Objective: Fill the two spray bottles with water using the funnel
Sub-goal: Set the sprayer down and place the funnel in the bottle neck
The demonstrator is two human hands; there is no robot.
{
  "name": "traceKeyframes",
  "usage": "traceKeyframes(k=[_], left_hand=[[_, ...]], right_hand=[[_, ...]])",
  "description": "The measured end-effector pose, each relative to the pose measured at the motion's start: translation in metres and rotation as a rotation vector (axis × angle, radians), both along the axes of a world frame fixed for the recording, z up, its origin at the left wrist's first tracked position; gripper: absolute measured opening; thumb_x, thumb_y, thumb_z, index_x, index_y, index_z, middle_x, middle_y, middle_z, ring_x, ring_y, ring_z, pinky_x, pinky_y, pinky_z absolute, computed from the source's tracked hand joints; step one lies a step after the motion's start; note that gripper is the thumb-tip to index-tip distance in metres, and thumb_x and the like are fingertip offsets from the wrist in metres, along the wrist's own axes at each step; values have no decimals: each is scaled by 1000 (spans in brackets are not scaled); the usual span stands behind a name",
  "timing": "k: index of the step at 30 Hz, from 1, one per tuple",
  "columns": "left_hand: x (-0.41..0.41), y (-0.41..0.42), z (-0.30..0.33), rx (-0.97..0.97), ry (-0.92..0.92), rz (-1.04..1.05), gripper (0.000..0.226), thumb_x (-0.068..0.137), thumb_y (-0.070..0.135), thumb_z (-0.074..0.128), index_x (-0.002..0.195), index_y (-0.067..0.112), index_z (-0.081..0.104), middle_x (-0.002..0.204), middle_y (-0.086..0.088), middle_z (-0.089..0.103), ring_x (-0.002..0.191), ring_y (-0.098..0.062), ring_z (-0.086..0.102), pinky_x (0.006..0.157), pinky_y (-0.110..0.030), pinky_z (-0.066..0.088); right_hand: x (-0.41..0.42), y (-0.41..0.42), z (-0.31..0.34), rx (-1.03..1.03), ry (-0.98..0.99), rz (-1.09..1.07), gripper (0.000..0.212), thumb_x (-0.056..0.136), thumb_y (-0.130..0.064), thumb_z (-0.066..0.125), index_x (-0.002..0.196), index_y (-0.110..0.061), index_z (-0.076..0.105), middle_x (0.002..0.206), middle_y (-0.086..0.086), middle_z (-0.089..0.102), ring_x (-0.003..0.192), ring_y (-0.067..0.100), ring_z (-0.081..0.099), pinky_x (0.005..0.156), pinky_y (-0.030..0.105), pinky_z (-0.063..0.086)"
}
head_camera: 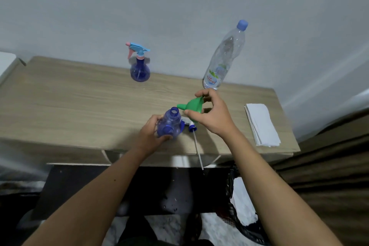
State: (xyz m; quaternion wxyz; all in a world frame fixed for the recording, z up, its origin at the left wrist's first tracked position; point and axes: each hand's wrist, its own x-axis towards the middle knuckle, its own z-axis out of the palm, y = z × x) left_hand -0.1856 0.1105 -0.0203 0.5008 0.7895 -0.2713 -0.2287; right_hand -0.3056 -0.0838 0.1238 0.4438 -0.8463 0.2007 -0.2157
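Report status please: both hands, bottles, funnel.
Left hand grips open blue plastic spray bottle. Right hand pinches green plastic funnel, not yet inserted. Nothing blocking.

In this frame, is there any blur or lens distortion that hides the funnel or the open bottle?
Head view: wide-angle bending bows the table edge and tilts the water bottle; edges smear, yet funnel and open spray bottle stay sharp enough.

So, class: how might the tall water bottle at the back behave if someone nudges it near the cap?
The water bottle is tall and narrow, so it would probably tip easily. It looks mostly empty, so likely light. Its clear thin plastic would probably flex under a squeeze.
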Motion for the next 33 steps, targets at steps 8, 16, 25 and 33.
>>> traceKeyframes(k=[8, 16, 25, 33], left_hand=[[5, -1, -9, -28, -60, -13, 66, 65, 41, 95, 115, 39, 53, 116, 9, 68, 106, -16, 69, 91, -48, 58], [5, -3, -14, -54, -104, -12, 65, 69, 28, 96, 120, 30, 56, 116, 8, 67, 105, -15, 66, 88, -40, 55], [5, -2, -11, -53, -98, -17, 66, 67, 25, 96, 120, 25, 57, 116, 4, 67, 106, -19, 66, 86, -36, 52], [6, -3, -6, -19, -53, -19, 79, 59, 59, 87, 121, 21, 57, 114, 3, 70, 103, -21, 69, 88, -43, 57]], right_hand=[[9, 13, 8, -143, 46, 99, 63, 63, -41, 99, 118, -33, 70, 118, -4, 59, 111, 7, 59, 94, 32, 54], [20, 22, 14, -116, 56, 54, 73, 52, -47, 103, 110, -26, 63, 113, -10, 65, 103, 12, 61, 93, 38, 54], [29, 25, 11, -206, 43, 129, 61, 66, -49, 97, 112, -22, 68, 115, -7, 67, 106, 6, 61, 90, 18, 45], [32, 19, 3, -274, 79, 206, 56, 69, -47, 96, 112, -19, 77, 117, -2, 61, 111, 4, 59, 97, 14, 42]])
